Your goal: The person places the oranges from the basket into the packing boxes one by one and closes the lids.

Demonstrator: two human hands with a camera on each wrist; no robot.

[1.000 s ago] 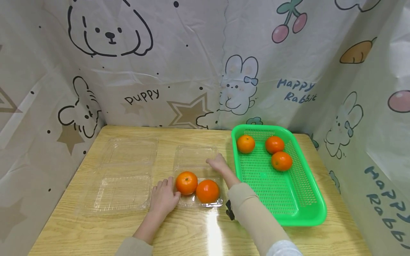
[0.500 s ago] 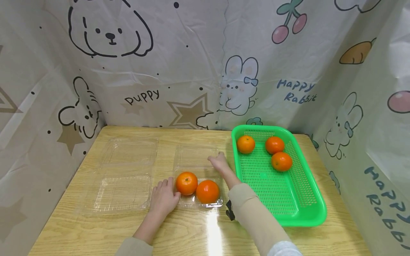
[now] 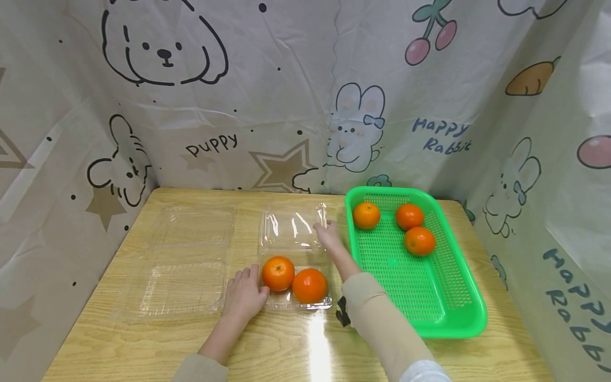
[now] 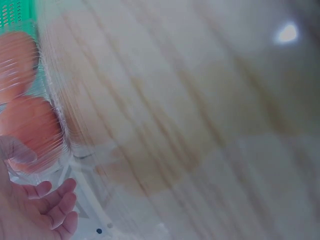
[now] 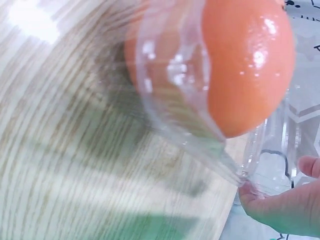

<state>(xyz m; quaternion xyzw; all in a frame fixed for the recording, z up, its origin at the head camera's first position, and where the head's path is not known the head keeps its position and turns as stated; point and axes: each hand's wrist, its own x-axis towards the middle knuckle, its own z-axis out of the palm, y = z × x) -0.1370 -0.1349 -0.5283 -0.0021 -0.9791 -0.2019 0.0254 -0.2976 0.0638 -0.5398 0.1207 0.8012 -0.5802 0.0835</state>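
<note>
Two oranges (image 3: pixel 278 274) (image 3: pixel 310 285) sit in the base of a clear plastic clamshell box in the middle of the table. My left hand (image 3: pixel 245 296) rests at the left side of that base, its fingers relaxed and its thumb by the nearer orange. In the left wrist view the same hand (image 4: pixel 42 205) shows loosely bent fingers against the clear wall. My right hand (image 3: pixel 328 236) grips the right edge of the box's lid (image 3: pixel 292 227), which is tilted up at the far side. In the right wrist view the fingertips (image 5: pixel 250 192) meet the clear plastic edge.
A green plastic basket (image 3: pixel 391 265) holding three oranges (image 3: pixel 366 215) stands to the right, close beside my right forearm. Another clear clamshell box (image 3: pixel 183 286) lies opened out on the left of the wooden table (image 3: pixel 267 350). A printed curtain (image 3: pixel 281 106) hangs behind and at both sides.
The lid has risen from lying flat to a tilt, with bright reflections on it. My right hand moved slightly up and away with its edge. My left hand has stayed put.
</note>
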